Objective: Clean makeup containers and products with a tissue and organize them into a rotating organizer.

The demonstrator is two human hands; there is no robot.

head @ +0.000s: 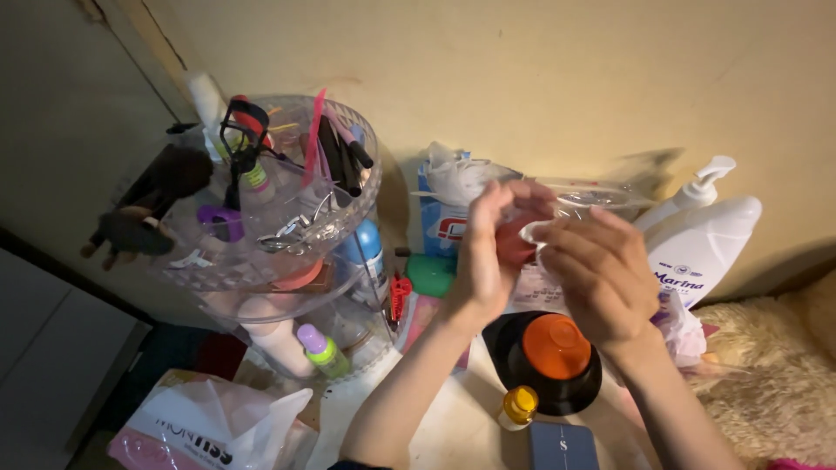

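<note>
Above a cluttered tabletop (453, 426), the left hand (488, 252) and right hand (601, 274) together grip a small red container (514, 244) and its white lid (534, 233), between a clear tiered cosmetics organiser (279, 218) and a white pump bottle (701, 244).

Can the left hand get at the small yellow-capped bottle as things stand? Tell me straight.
Probably yes. The yellow-capped bottle stands uncovered beside the left forearm, but the left hand is raised on a red thing and must let go first.
</note>
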